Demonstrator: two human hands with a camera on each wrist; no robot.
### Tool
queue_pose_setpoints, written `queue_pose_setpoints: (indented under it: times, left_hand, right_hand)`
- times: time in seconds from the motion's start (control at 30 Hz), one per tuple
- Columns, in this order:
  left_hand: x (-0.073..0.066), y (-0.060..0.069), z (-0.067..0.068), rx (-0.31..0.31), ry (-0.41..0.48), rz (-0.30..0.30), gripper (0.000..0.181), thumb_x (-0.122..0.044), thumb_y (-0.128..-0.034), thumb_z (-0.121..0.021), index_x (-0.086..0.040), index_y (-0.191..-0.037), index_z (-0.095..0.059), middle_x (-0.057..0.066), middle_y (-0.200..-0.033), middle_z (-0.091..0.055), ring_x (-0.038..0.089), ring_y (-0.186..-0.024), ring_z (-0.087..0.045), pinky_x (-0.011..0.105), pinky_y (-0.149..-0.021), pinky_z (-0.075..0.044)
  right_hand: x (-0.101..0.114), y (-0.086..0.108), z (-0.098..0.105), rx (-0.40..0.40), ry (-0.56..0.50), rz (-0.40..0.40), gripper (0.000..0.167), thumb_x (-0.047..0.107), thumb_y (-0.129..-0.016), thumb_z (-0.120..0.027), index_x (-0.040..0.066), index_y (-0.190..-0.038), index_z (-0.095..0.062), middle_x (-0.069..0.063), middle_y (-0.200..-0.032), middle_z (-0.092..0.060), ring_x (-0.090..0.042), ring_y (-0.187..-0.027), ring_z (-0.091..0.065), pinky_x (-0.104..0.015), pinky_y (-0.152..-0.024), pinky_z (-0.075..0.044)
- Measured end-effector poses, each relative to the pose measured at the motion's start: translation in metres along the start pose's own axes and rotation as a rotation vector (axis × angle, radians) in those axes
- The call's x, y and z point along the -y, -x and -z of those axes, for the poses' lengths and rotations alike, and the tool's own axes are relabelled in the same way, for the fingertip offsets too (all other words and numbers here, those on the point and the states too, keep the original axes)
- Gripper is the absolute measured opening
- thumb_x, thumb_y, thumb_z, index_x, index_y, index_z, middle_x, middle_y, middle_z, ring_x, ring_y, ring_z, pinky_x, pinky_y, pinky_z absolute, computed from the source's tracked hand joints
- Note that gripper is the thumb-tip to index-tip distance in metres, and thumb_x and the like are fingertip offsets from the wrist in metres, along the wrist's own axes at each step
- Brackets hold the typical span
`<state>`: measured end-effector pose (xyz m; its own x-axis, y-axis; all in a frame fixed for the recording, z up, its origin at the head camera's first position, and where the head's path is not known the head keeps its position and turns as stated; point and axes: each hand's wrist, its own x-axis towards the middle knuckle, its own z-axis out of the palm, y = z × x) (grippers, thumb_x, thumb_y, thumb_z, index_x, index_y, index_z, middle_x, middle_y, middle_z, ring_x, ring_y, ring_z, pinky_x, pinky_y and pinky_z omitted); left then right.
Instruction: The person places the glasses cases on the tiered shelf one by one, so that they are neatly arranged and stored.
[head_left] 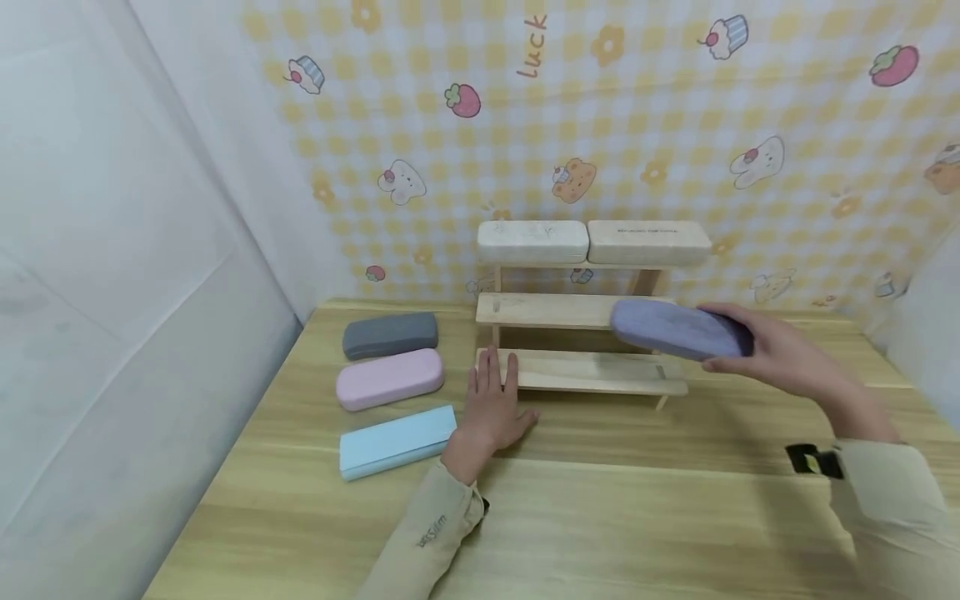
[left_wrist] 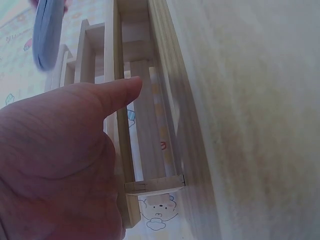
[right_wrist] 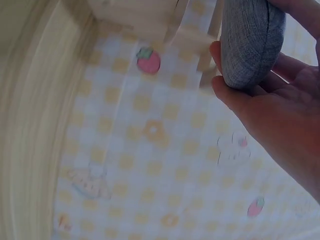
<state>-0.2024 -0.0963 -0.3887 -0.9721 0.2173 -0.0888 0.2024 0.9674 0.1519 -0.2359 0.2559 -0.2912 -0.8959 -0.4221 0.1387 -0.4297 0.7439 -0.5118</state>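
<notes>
"luck" (head_left: 532, 46) (sideways) — cloth (head_left: 637, 125) behind held case (head_left: 667, 327)

Purple case (head_left: 671, 327): matt woven cloth. Rack (head_left: 555, 309): smooth wood. Tabletop (head_left: 600, 533): wood-grained.

1. "luck" (head_left: 532, 46), sideways on the checked cloth (head_left: 645, 108) above the rack (head_left: 558, 310).
2. Illegible print (head_left: 647, 231) on the beige case (head_left: 648, 248) atop the rack.
3. Unclear lettering (head_left: 431, 530) on the left sleeve (head_left: 423, 546), in front of the rack.
</notes>
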Motion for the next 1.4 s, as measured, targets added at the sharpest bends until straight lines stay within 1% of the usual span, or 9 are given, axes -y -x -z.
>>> queue_pose_setpoints:
  times: [0.1,0.37,0.5,0.63,0.77,0.97,1.17,1.3,1.4]
  left_hand:
    - [0.000,-0.001,0.000,-0.008,0.008,-0.008,0.087,-0.052,-0.0919,-0.048,-0.005,-0.150,-0.002,0.025,-0.151,0.010,0.035,-0.139,0.009,0.047,-0.110,-0.004]
    - [0.000,-0.001,-0.001,-0.005,0.012,-0.007,0.086,-0.052,-0.0920,-0.048,-0.005,-0.150,-0.004,0.026,-0.151,0.010,0.036,-0.138,0.009,0.048,-0.110,-0.003]
    - [0.002,-0.002,-0.004,-0.019,0.012,-0.018,0.087,-0.052,-0.0919,-0.048,-0.004,-0.149,-0.003,0.027,-0.150,0.009,0.037,-0.138,0.008,0.049,-0.110,-0.004]
    - [0.004,-0.002,-0.002,-0.025,0.021,-0.005,0.087,-0.051,-0.0918,-0.049,-0.005,-0.150,-0.004,0.026,-0.151,0.010,0.036,-0.138,0.009,0.049,-0.110,-0.003]
    - [0.004,-0.001,-0.002,-0.008,0.012,0.006,0.087,-0.051,-0.0920,-0.049,-0.005,-0.150,-0.003,0.025,-0.151,0.011,0.035,-0.139,0.009,0.048,-0.110,-0.004]
    - [0.000,-0.001,-0.004,0.000,-0.009,0.000,0.087,-0.053,-0.0921,-0.047,-0.005,-0.150,-0.002,0.025,-0.150,0.011,0.036,-0.138,0.008,0.048,-0.110,-0.005]
    - [-0.003,-0.003,-0.003,0.001,-0.002,0.007,0.087,-0.053,-0.0920,-0.047,-0.006,-0.150,-0.003,0.025,-0.151,0.011,0.036,-0.138,0.009,0.048,-0.110,-0.005]
    - [-0.003,-0.002,-0.003,-0.019,0.008,0.002,0.086,-0.052,-0.0922,-0.048,-0.005,-0.150,-0.004,0.025,-0.151,0.009,0.036,-0.139,0.007,0.048,-0.110,-0.006]
    - [-0.002,0.003,-0.005,-0.008,0.012,0.008,0.084,-0.051,-0.0928,-0.048,-0.005,-0.150,-0.005,0.025,-0.151,0.009,0.036,-0.139,0.007,0.048,-0.110,-0.005]
  right_hand:
    - [0.014,-0.020,-0.006,0.024,-0.046,0.047,0.073,0.024,-0.079,-0.076,0.009,-0.141,-0.039,-0.023,-0.133,-0.044,-0.037,-0.113,-0.045,-0.049,-0.084,-0.035]
    - [0.034,-0.067,-0.029,0.068,-0.068,0.074,0.077,0.029,-0.079,-0.076,0.011,-0.143,-0.036,-0.023,-0.132,-0.044,-0.037,-0.112,-0.046,-0.052,-0.088,-0.037]
    - [0.044,-0.088,-0.042,0.054,-0.114,0.077,0.077,0.023,-0.075,-0.080,0.012,-0.140,-0.041,-0.021,-0.129,-0.048,-0.035,-0.109,-0.048,-0.051,-0.088,-0.038]
    - [0.054,-0.105,-0.054,0.046,-0.124,0.093,0.074,0.020,-0.073,-0.080,0.011,-0.138,-0.044,-0.017,-0.129,-0.049,-0.032,-0.104,-0.051,-0.048,-0.084,-0.041]
    - [0.058,-0.114,-0.063,0.057,-0.147,0.114,0.073,0.017,-0.074,-0.079,0.010,-0.137,-0.044,-0.015,-0.132,-0.048,-0.029,-0.101,-0.052,-0.045,-0.080,-0.043]
    - [0.059,-0.119,-0.071,0.064,-0.196,0.109,0.074,0.020,-0.074,-0.080,0.015,-0.138,-0.044,-0.012,-0.142,-0.038,-0.027,-0.106,-0.050,-0.043,-0.081,-0.042]
    - [0.058,-0.128,-0.076,0.088,-0.197,0.087,0.074,0.025,-0.075,-0.079,0.014,-0.139,-0.043,-0.013,-0.145,-0.033,-0.031,-0.114,-0.046,-0.047,-0.086,-0.040]
    - [0.059,-0.134,-0.082,0.090,-0.187,0.120,0.074,0.027,-0.076,-0.078,0.013,-0.139,-0.042,-0.016,-0.144,-0.034,-0.034,-0.121,-0.041,-0.050,-0.092,-0.037]
    - [0.059,-0.136,-0.090,0.106,-0.186,0.145,0.075,0.031,-0.079,-0.076,0.012,-0.141,-0.040,-0.017,-0.143,-0.036,-0.034,-0.122,-0.039,-0.051,-0.095,-0.034]
